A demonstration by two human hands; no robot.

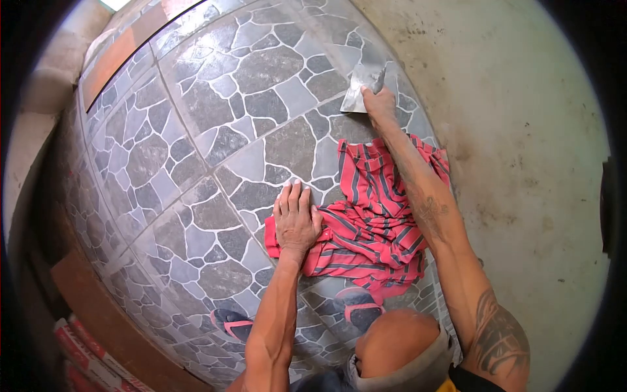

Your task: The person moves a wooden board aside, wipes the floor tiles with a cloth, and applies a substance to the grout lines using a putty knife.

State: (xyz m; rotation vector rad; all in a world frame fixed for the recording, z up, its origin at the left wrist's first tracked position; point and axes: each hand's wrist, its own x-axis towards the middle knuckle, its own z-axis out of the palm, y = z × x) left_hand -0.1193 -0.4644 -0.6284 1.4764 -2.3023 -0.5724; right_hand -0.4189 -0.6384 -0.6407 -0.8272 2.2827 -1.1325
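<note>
My right hand [381,104] grips a flat metal scraper [363,86] with a wide blade, held over the stone-patterned floor tiles [274,72] close to the wall. On the tiles my left hand [296,219] lies flat with its fingers stretched out, its palm at the left edge of a red cloth with dark stripes [366,235]. The cloth is crumpled and spreads from my left hand to beneath my right forearm. Grout lines run between the large tiles.
A pale, stained wall [522,163] rises along the right. Two dark flip-flops with pink straps, one at the left [234,325] and one at the right [362,312], are near my knee. Red and white boxes [88,356] stand at lower left, an orange-brown board [111,62] at upper left.
</note>
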